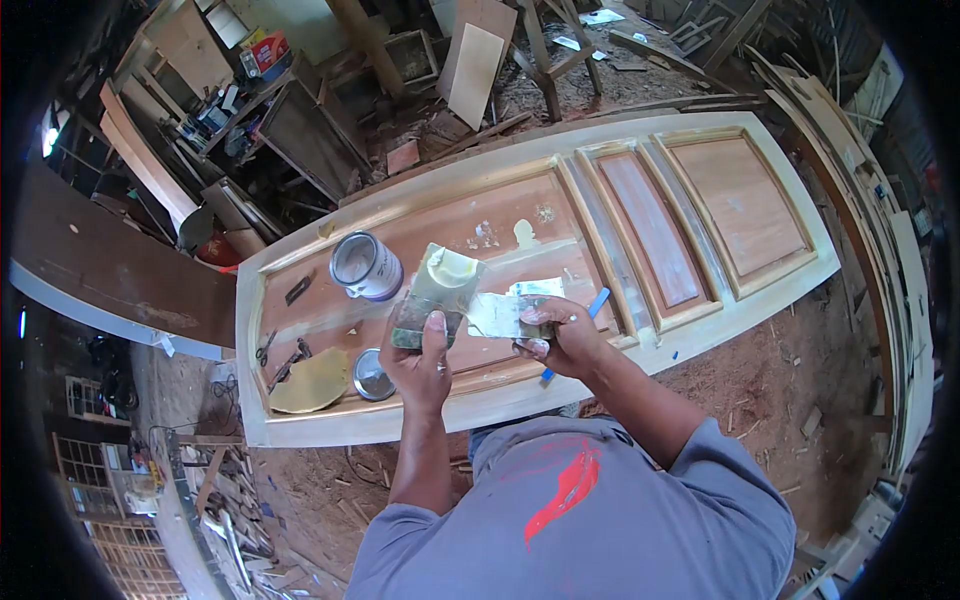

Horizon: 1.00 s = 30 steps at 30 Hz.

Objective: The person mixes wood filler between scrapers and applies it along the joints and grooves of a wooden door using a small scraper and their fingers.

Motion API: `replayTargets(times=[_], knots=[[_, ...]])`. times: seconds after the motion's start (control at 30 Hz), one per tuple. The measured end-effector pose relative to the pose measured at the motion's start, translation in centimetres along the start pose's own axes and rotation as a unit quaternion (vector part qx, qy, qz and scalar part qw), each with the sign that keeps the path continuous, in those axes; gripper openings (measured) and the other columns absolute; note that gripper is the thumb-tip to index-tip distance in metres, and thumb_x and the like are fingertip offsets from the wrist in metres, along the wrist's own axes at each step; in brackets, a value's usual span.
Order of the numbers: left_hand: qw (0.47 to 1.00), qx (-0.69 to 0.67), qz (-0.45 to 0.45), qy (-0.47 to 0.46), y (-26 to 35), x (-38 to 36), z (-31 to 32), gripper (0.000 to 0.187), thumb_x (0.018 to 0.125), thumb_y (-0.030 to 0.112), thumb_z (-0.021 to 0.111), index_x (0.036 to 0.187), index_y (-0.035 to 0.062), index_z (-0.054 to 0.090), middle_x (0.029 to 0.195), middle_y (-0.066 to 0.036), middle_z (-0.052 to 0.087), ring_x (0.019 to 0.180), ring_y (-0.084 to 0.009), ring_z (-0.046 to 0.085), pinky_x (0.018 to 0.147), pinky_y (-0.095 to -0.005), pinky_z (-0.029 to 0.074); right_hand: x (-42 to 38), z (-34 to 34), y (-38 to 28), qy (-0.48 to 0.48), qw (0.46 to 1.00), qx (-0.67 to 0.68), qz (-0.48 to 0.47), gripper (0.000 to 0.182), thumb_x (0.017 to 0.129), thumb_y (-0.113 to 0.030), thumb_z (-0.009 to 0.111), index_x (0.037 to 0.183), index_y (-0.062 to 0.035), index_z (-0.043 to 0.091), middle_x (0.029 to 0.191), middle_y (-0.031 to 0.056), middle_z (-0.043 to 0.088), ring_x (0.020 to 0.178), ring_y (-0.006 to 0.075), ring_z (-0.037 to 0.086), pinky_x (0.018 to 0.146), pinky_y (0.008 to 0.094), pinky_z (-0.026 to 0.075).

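My left hand (423,362) is closed around a flat putty board (425,312), dark along its lower edge, with a mound of cream putty (452,266) on its far end. A pale, putty-smeared spreader (494,316) is pinched in my right hand (568,342); its edge comes right up to the board. Both hands are over a wooden panel door (420,192) lying flat. Left of them, an open can (366,264) stands on the door, and its round metal lid (374,376) lies nearer me. A blue stick (599,302) shows partly behind my right hand.
On the door's left end lie a tan sheet (312,382), a dark tool (290,364) and a small dark metal piece (298,289). Putty patches (524,234) dot the panel. Long boards (840,200) lean at right. A cluttered bench (260,110) stands behind.
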<state>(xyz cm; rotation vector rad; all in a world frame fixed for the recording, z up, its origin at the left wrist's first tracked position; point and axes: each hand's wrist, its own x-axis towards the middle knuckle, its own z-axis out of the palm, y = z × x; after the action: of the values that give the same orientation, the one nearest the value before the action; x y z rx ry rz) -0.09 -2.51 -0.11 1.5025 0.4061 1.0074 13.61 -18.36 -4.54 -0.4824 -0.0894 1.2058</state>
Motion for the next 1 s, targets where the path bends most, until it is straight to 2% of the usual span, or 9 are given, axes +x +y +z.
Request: replayTargets(times=[0.13,0.27,0.43,0.5,0.57,0.63,0.67,0.83,1.0], knots=[[1.0,0.023,-0.016,-0.014,0.6,-0.4,-0.1,0.023,0.094,0.006,0.069,0.114,-0.0051,0.065,0.106,-0.009,0.071,0.093,-0.0151,0.067,0.084,-0.0303,0.053,-1.2,0.8,-2.2,0.007,0.994,-0.068,-0.081,0.027,0.093,-0.011,0.059,0.113,0.006,0.062,0.091,0.0119,0.066,0.075,0.0176,0.061,0.069,0.0324,0.049],[0.966,-0.183,-0.184,0.008,-0.3,-1.1,-0.7,0.035,0.092,0.009,0.069,0.123,-0.0034,0.059,0.113,-0.01,0.068,0.099,-0.0184,0.068,0.087,-0.0315,0.056,-2.7,3.3,-5.5,0.013,0.82,-0.483,-0.306,0.035,0.091,-0.01,0.065,0.122,0.0051,0.07,0.114,0.0136,0.07,0.096,0.0148,0.065,0.086,0.0285,0.05],[0.904,-0.297,-0.305,-0.029,1.0,-1.3,-0.5,0.044,0.09,0.012,0.069,0.131,0.0013,0.054,0.118,-0.008,0.066,0.103,-0.0196,0.068,0.091,-0.0341,0.057,-1.0,1.2,-6.7,0.003,0.944,-0.297,-0.146,0.035,0.091,-0.007,0.062,0.123,0.0063,0.066,0.105,0.011,0.072,0.091,0.0156,0.066,0.082,0.03,0.05],[0.912,-0.285,-0.294,-0.026,1.0,-1.0,-0.1,0.043,0.091,0.012,0.068,0.13,0.0018,0.054,0.117,-0.008,0.066,0.104,-0.02,0.067,0.092,-0.035,0.057,-0.5,1.0,-5.4,-0.026,0.973,-0.202,-0.108,0.035,0.091,-0.007,0.063,0.123,0.0056,0.065,0.103,0.0105,0.071,0.09,0.0162,0.066,0.081,0.031,0.05],[0.923,-0.267,-0.277,-0.005,0.7,-1.0,-0.3,0.042,0.091,0.012,0.068,0.129,0.0017,0.055,0.116,-0.009,0.066,0.103,-0.0204,0.068,0.093,-0.0353,0.057,-1.1,1.0,-3.6,-0.066,0.967,-0.196,-0.148,0.037,0.092,-0.008,0.063,0.126,0.0045,0.062,0.106,0.0109,0.07,0.09,0.0168,0.066,0.079,0.0318,0.05],[0.937,-0.242,-0.252,0.029,0.0,-0.9,-0.8,0.042,0.091,0.012,0.068,0.129,0.001,0.054,0.116,-0.01,0.066,0.103,-0.0209,0.068,0.092,-0.035,0.057,-1.1,0.3,-3.0,-0.041,0.993,-0.095,-0.049,0.039,0.092,-0.009,0.063,0.129,0.0045,0.06,0.107,0.0111,0.07,0.09,0.0168,0.066,0.078,0.0319,0.05],[0.947,-0.228,-0.224,0.023,0.0,-0.9,-0.9,0.041,0.091,0.013,0.068,0.128,0.001,0.055,0.115,-0.01,0.066,0.101,-0.0207,0.068,0.091,-0.0346,0.057,-1.2,-0.3,-3.1,-0.11,0.99,-0.086,-0.031,0.041,0.093,-0.009,0.063,0.132,0.0047,0.058,0.105,0.0112,0.07,0.086,0.0173,0.066,0.075,0.0315,0.051],[0.974,-0.164,-0.155,0.027,1.1,-1.0,-0.8,0.036,0.092,0.013,0.068,0.124,0.0009,0.057,0.114,-0.009,0.066,0.099,-0.0193,0.068,0.089,-0.0335,0.056,-3.4,0.7,-4.8,-0.067,0.987,-0.129,-0.075,0.042,0.091,-0.01,0.063,0.129,0.0072,0.06,0.099,0.0105,0.07,0.082,0.0177,0.065,0.072,0.0302,0.051],[0.938,-0.246,-0.245,-0.018,0.9,-1.5,-1.8,0.037,0.089,0.012,0.067,0.124,0.0005,0.059,0.116,-0.009,0.066,0.105,-0.0203,0.066,0.093,-0.0356,0.055,-3.4,2.4,-6.5,-0.017,0.942,-0.283,-0.178,0.04,0.087,-0.006,0.061,0.123,0.011,0.063,0.097,0.016,0.07,0.087,0.0211,0.063,0.078,0.0335,0.049]])
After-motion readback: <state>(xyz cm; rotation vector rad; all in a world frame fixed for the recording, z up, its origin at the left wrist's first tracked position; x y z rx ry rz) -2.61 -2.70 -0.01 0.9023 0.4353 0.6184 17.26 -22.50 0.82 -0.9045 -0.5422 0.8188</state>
